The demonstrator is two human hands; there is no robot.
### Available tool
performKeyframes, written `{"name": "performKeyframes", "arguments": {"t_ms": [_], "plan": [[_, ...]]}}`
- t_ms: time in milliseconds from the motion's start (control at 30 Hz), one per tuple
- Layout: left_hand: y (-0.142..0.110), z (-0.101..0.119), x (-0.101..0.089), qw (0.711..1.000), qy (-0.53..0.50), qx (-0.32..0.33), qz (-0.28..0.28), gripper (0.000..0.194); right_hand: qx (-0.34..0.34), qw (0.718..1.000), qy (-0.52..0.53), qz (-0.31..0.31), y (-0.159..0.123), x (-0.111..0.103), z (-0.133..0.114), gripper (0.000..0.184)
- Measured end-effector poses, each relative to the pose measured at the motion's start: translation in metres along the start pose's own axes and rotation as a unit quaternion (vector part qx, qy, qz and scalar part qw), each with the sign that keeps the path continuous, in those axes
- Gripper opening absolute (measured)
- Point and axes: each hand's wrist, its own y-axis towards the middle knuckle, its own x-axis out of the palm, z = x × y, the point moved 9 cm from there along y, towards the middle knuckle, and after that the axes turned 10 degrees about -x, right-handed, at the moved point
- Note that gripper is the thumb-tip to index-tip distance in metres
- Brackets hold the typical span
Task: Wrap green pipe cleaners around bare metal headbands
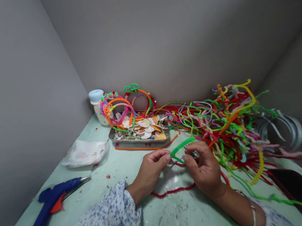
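Observation:
Between my hands is a green pipe cleaner [182,145], bent back on itself. The thumb and fingers of my left hand [153,166] pinch its bent end. My right hand [205,167] has its fingers curled in a pinch at the other side, close against the green strand; its exact hold is partly hidden. Beneath the hands a red pipe cleaner [175,191] curves across the tabletop. Just beyond them an orange pipe cleaner [148,147] lies in front of a metal tray [141,141].
Shells fill the tray, with colourful headbands [118,110] on top. Behind stands a blue-lidded jar [98,108]. A blue glue gun [48,207] and a white plastic bag [85,153] lie left. Right are a large pipe cleaner heap [228,127], metal bands [291,128] and a dark phone-like slab [300,192].

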Motion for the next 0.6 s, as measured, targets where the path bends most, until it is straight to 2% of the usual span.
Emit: {"name": "performKeyframes", "arguments": {"t_ms": [67, 133, 267, 467, 600], "plan": [[-0.001, 0.002, -0.001, 1.000, 0.004, 0.009, 0.005, 0.023, -0.080, 0.995, -0.046, -0.049, 0.002, 0.007, -0.015, 0.033], [-0.001, 0.004, -0.001, 1.000, 0.002, 0.021, 0.010, 0.022, -0.124, 0.984, -0.089, -0.096, 0.002, 0.015, -0.022, 0.039], [-0.001, 0.006, -0.003, 0.999, 0.004, 0.029, 0.025, 0.020, -0.109, 0.979, -0.144, -0.096, 0.007, 0.014, -0.018, 0.038], [-0.001, 0.006, -0.006, 0.998, 0.010, 0.027, 0.047, 0.023, -0.112, 0.982, -0.122, -0.089, 0.004, 0.014, -0.021, 0.056], [-0.002, 0.007, -0.008, 0.998, 0.009, 0.026, 0.060, 0.024, -0.095, 0.985, -0.124, -0.080, 0.004, 0.014, -0.018, 0.058]]}}
